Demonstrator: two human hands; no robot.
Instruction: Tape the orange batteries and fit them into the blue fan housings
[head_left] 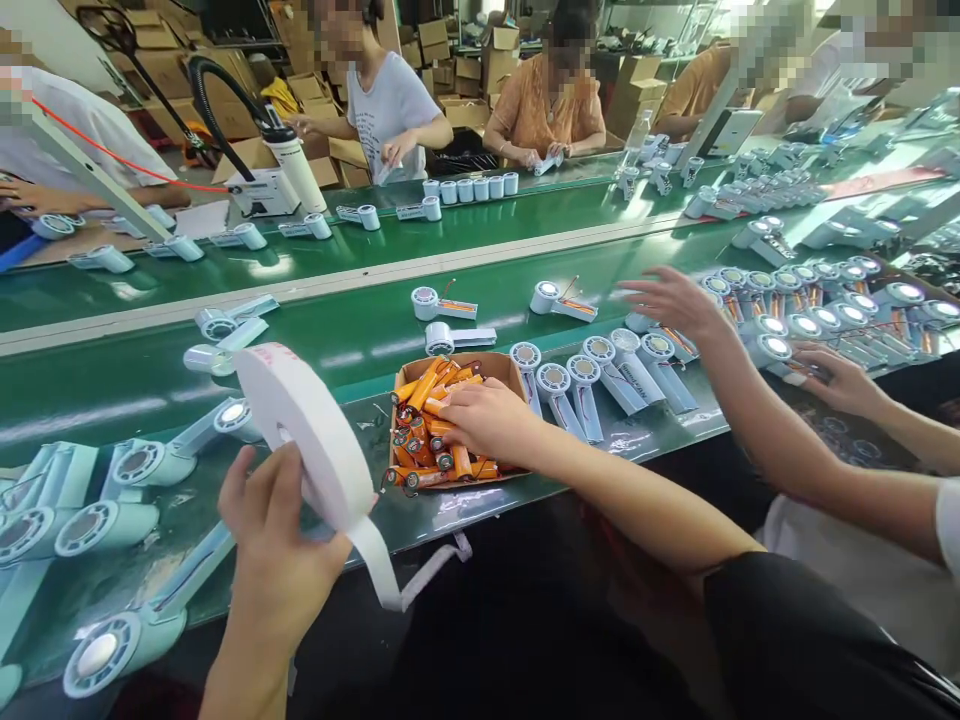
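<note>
The left hand (274, 545) grips a tape roll (304, 430) upright, its loose end hanging free, while the right hand (487, 420) closes on orange batteries (424, 400) in the near box (502, 365).

the right hand (487, 420) covers part of the orange batteries (427, 395) in the cardboard box (504, 366) — its fingertips are buried among them. the left hand (274, 545) hides the tape roll's (304, 430) near edge. at the far left, pale fan housings (82, 525) are cut off by the picture's edge — faces across the belt are blurred.
</note>
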